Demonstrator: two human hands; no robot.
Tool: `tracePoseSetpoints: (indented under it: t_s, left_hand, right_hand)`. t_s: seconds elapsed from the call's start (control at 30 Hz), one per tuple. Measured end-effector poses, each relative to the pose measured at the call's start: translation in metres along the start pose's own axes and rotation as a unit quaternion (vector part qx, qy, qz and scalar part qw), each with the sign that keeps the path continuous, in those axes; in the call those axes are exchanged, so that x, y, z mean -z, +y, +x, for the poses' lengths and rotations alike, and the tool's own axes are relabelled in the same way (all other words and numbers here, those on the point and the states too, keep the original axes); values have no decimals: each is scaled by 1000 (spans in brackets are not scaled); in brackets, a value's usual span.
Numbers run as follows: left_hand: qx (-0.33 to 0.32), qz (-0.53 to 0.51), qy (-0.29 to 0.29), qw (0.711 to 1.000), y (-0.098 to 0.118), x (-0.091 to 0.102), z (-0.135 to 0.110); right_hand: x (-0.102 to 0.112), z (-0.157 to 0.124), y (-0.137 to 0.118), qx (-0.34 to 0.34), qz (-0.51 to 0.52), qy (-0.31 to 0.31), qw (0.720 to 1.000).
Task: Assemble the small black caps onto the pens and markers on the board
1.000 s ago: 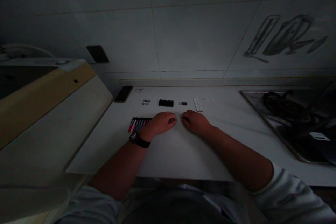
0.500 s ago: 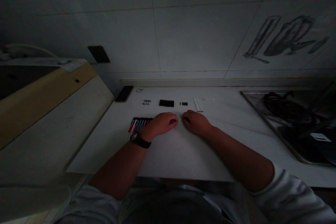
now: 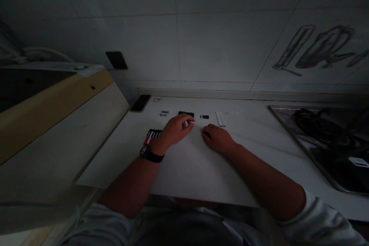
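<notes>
My left hand point(image 3: 178, 128), with a dark watch point(image 3: 145, 151) on its wrist, hovers just in front of a row of black cylindrical pieces point(image 3: 186, 113) and partly covers it. A gap shows between its thumb and forefinger, with nothing clear in it. To the right, my right hand point(image 3: 219, 138) rests low over the counter, fingers curled; whatever they may hold is hidden. Marker-like coloured barrels with dark ends point(image 3: 149, 137) lie partly under my left forearm. Small black pieces point(image 3: 205, 117) and thin white rods point(image 3: 220, 119) lie beyond my right hand.
Small metallic pieces point(image 3: 164, 113) sit left of the black row. A phone point(image 3: 140, 103) and a thin ring point(image 3: 157, 100) lie at the back left of the white counter point(image 3: 196, 173). On the right is a metal-rimmed stove point(image 3: 300, 146); a pale cabinet point(image 3: 72, 138) stands left.
My left hand has lifted toward the black row, and its thumb and forefinger have parted. My right hand stays curled in nearly the same place. The view has shifted slightly.
</notes>
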State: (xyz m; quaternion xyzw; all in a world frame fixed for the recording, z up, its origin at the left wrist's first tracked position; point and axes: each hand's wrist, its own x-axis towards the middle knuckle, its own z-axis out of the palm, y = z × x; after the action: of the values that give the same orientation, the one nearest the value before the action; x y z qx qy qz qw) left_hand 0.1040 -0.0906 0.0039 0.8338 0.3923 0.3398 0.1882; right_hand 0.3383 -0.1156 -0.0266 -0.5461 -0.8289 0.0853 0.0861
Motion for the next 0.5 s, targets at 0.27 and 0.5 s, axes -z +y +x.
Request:
tracePoseSetpoints:
  t_s: [0.27, 0.5]
  left_hand:
    - [54, -104, 202, 972, -12, 32, 6]
    - [146, 42, 293, 944, -73, 94, 16]
  right_hand:
    - [2, -1, -1, 3, 9, -6, 1000]
    - [0, 0, 0, 7, 0, -2, 1000]
